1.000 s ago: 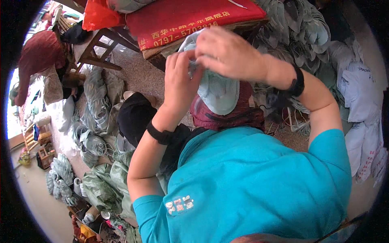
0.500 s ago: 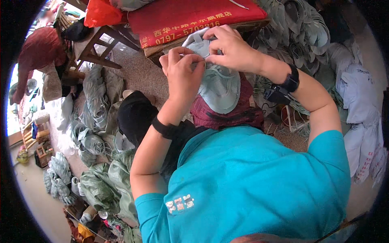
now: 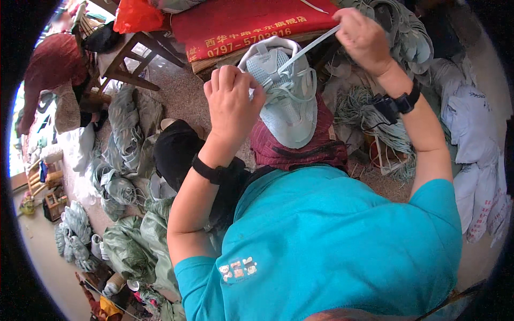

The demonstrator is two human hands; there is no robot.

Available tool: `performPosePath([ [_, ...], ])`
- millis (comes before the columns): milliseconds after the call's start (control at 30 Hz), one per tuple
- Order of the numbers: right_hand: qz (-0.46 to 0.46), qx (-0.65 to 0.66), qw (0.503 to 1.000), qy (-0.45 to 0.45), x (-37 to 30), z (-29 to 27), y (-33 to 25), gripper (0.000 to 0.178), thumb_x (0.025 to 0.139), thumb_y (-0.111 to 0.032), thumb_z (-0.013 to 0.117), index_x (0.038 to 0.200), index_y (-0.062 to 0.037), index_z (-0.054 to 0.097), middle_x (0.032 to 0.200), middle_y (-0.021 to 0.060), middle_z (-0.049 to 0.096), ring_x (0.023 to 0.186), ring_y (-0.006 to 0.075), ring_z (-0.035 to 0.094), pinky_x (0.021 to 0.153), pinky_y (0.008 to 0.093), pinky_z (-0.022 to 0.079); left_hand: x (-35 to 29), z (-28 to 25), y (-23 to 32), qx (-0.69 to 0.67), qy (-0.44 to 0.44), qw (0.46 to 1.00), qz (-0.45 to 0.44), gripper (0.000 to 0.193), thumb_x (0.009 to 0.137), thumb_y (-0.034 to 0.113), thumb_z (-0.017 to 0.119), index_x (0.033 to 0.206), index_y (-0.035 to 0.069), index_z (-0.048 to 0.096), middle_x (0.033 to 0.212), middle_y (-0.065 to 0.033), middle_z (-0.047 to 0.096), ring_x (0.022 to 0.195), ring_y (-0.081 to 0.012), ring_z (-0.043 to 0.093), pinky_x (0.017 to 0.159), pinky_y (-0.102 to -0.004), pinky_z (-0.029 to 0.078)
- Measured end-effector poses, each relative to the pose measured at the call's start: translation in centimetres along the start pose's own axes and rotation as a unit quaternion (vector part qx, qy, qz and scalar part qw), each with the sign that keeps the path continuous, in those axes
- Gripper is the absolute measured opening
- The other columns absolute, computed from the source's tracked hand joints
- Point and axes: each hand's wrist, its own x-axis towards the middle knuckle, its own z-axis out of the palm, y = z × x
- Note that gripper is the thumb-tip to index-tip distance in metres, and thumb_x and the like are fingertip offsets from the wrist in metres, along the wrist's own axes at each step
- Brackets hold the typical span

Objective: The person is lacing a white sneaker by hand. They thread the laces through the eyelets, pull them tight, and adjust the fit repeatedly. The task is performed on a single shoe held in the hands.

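A pale mint-grey mesh sneaker rests toe toward me on a dark red cloth over my lap. From its lacing, a flat light shoelace runs up to the right in a straight, taut line. My right hand is closed on the far end of that lace, raised well away from the sneaker. My left hand is closed at the left edge of the lacing, gripping the sneaker there; its fingertips are partly hidden. Loose loops of lace lie across the sneaker's front.
Beyond the sneaker stands a table with a red printed cover. A wooden stool is at the far left. Bundles of grey-green shoe uppers lie on the floor to the left. White sacks and hanging laces are at the right.
My right hand has moved from the sneaker's tongue up and to the right, drawing the lace out taut. My left hand has shifted slightly left and stays at the lacing.
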Motion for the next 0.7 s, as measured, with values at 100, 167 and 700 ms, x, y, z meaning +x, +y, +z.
performPosePath([
  [100,0.087,-0.024,0.996,-0.026,0.2,-1.7,2.3,0.005,0.08,-0.006,0.059,0.08,-0.0021,0.055,0.085,0.0164,0.059,0.077,0.0349,0.06,0.066,0.0415,0.05,-1.1,0.0,-0.6,-0.065,0.0,0.997,-0.043,0.016,0.074,0.015,0.074,0.084,0.009,0.063,0.091,-0.0065,0.051,0.085,-0.0242,0.053,0.074,-0.0379,0.039],
  [167,0.118,-0.02,0.993,0.003,-0.4,-1.6,4.8,0.005,0.078,-0.007,0.058,0.08,-0.0029,0.056,0.084,0.0176,0.058,0.077,0.0378,0.059,0.065,0.0439,0.048,-1.5,-0.2,-0.1,-0.132,-0.012,0.988,-0.079,0.016,0.074,0.015,0.075,0.084,0.009,0.063,0.09,-0.0066,0.052,0.081,-0.0234,0.054,0.072,-0.037,0.04],
  [700,0.125,-0.082,0.989,-0.02,-1.5,-1.0,7.5,0.01,0.079,-0.011,0.061,0.079,-0.0036,0.055,0.083,0.0179,0.056,0.077,0.0392,0.058,0.065,0.0452,0.048,-1.6,-2.6,-4.3,0.005,-0.004,0.997,-0.071,0.012,0.071,0.009,0.071,0.075,0.006,0.06,0.088,-0.0122,0.053,0.079,-0.0325,0.058,0.067,-0.0413,0.05],
])
